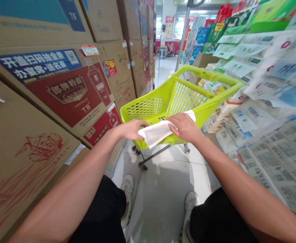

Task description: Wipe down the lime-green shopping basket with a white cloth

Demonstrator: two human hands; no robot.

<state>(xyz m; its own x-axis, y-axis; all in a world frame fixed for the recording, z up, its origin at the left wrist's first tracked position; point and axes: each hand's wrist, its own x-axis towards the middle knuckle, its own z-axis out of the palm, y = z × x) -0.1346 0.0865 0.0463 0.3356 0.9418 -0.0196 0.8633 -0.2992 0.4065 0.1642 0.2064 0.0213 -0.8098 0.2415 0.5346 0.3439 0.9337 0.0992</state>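
A white cloth (156,134) lies draped along the near rim of a yellow-green shopping cart (206,107). My left hand (132,129) grips the cloth's left end at the cart's near left corner, its fingers partly hidden behind the cloth. Over the cloth's right part curls my right hand (185,127), holding it against the rim with the fingers bent and the thumb below. A corner of cloth shows past the knuckles. The cart's basket has slotted walls, and a tall metal pole rises behind it.
Stacked cardboard cartons (69,87) form a wall on the left. Wrapped white packs (259,101) are piled on the right, close to the cart. A caster wheel (143,166) stands on the tiled floor (160,189) ahead of my shoes. A blue stool (162,52) is far down the aisle.
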